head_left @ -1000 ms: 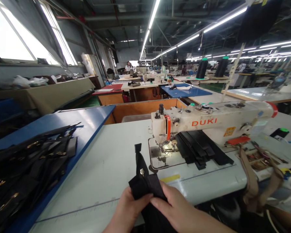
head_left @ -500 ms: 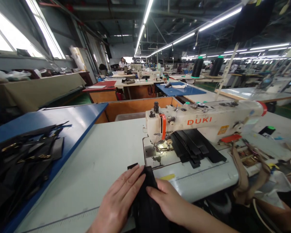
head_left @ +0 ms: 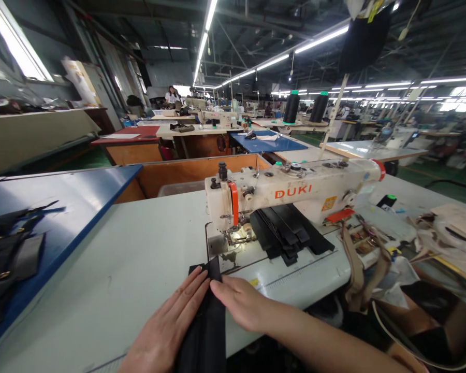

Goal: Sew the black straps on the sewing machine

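Black fabric strips (head_left: 207,331) lie at the front edge of the pale sewing table (head_left: 147,248), running down out of view. My left hand (head_left: 169,321) rests flat on their left side, fingers stretched toward the far end. At the right edge, my right hand (head_left: 238,300) pinches the fabric between thumb and fingers. Beyond the hands stands a white sewing machine (head_left: 291,191), its needle area lit and nothing seen under the foot. More black pieces (head_left: 281,233) lie in a pile beneath the machine's arm.
Black straps with metal fittings (head_left: 11,248) lie on a blue table (head_left: 81,207) at left. Right of the machine are a thread spool (head_left: 387,202), a small tray of tools (head_left: 363,241) and beige straps (head_left: 353,269). A person (head_left: 172,96) is far back.
The view has turned right, so the scene sits further left. My right hand has moved up along the fabric, closer to its far end and to my left fingertips.
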Action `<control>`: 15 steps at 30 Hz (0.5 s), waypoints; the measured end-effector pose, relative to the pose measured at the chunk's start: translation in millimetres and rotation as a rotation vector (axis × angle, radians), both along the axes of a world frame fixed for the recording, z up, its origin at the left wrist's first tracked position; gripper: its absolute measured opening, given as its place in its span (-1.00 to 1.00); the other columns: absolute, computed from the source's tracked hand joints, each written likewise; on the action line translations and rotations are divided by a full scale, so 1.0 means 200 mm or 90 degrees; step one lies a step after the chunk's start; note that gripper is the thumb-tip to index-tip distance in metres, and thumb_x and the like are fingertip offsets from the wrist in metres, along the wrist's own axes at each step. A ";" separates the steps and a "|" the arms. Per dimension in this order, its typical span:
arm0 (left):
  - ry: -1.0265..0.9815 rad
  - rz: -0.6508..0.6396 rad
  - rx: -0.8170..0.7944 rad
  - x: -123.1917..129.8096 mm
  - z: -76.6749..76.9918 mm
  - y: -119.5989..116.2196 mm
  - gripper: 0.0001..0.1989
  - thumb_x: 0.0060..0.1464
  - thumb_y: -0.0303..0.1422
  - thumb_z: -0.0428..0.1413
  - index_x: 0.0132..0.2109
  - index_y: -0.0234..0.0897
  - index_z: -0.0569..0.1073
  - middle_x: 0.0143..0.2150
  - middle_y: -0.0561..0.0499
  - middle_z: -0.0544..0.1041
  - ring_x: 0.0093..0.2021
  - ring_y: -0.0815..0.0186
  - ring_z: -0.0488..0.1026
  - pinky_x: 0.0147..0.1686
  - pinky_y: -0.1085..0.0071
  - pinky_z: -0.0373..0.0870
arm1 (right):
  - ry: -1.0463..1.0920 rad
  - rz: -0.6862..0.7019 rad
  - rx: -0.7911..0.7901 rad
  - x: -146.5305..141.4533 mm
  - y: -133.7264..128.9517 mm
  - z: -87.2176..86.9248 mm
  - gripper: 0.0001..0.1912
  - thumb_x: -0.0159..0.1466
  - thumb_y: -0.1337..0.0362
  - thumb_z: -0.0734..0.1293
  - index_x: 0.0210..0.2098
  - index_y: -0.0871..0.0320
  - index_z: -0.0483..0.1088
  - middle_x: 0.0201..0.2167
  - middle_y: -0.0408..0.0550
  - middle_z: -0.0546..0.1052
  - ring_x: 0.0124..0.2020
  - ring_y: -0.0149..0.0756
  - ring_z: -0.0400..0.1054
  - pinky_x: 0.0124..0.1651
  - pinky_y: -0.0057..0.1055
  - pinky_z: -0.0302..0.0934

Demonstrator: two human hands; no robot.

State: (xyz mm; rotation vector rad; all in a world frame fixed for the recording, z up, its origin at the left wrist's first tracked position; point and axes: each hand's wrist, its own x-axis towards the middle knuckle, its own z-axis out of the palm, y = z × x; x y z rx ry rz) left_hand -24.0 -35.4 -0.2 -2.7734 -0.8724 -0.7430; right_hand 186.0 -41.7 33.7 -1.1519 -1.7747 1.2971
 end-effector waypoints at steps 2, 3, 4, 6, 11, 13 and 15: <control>-0.007 -0.014 -0.008 -0.02 0.00 0.03 -0.41 0.27 -0.48 -0.18 0.40 -0.14 -0.04 0.36 0.00 0.17 0.26 0.22 0.26 0.18 0.34 0.24 | -0.107 0.020 0.071 0.11 0.03 0.06 -0.49 0.45 0.08 -0.02 -0.24 0.17 0.48 -0.28 -0.05 0.55 -0.23 -0.24 0.40 -0.15 -0.39 0.26; -0.008 -0.010 -0.011 -0.03 -0.01 0.04 -0.43 0.28 -0.47 -0.19 0.40 -0.13 -0.02 0.35 0.02 0.18 0.26 0.23 0.27 0.19 0.35 0.23 | -0.222 -0.001 0.151 0.19 0.05 0.09 -0.49 0.47 0.12 -0.05 -0.17 0.14 0.47 -0.21 -0.09 0.55 -0.19 -0.29 0.40 -0.12 -0.45 0.25; -0.010 0.000 -0.016 -0.04 -0.02 0.05 -0.44 0.29 -0.46 -0.19 0.39 -0.10 0.00 0.35 0.05 0.19 0.25 0.24 0.27 0.19 0.36 0.22 | -0.394 -0.069 0.249 0.26 0.07 0.11 -0.53 0.48 0.16 -0.06 -0.08 0.10 0.45 -0.15 -0.12 0.54 -0.14 -0.34 0.40 -0.08 -0.48 0.23; -0.022 0.020 -0.031 -0.06 -0.04 0.06 -0.44 0.29 -0.46 -0.18 0.38 -0.04 0.04 0.34 0.09 0.21 0.24 0.25 0.29 0.19 0.35 0.23 | -0.510 -0.167 0.281 0.42 0.12 0.14 -0.63 0.44 0.22 0.06 0.07 0.24 0.37 0.01 0.08 0.47 0.03 -0.16 0.29 0.09 -0.30 0.13; -0.031 0.035 -0.096 -0.07 -0.09 0.07 -0.46 0.28 -0.44 -0.16 0.35 -0.02 0.11 0.32 0.09 0.26 0.21 0.27 0.33 0.18 0.34 0.22 | -0.698 -0.247 0.282 0.63 0.20 0.08 -0.68 0.33 0.33 0.21 0.00 0.39 0.38 -0.06 0.29 0.45 0.00 0.06 0.24 0.04 -0.08 0.09; -0.028 0.033 -0.113 -0.07 -0.09 0.07 -0.47 0.27 -0.43 -0.14 0.34 -0.01 0.13 0.32 0.09 0.26 0.21 0.26 0.33 0.18 0.33 0.22 | -0.742 -0.243 0.291 0.63 0.22 0.05 -0.71 0.31 0.36 0.21 -0.03 0.37 0.40 -0.08 0.27 0.45 -0.03 0.03 0.24 0.02 -0.12 0.10; -0.031 0.027 -0.122 -0.07 -0.09 0.08 -0.47 0.26 -0.42 -0.13 0.33 0.00 0.15 0.32 0.08 0.25 0.22 0.24 0.32 0.17 0.33 0.23 | -0.773 -0.243 0.301 0.62 0.23 0.03 -0.72 0.31 0.38 0.20 -0.05 0.36 0.40 -0.09 0.25 0.45 -0.05 0.00 0.25 0.00 -0.15 0.10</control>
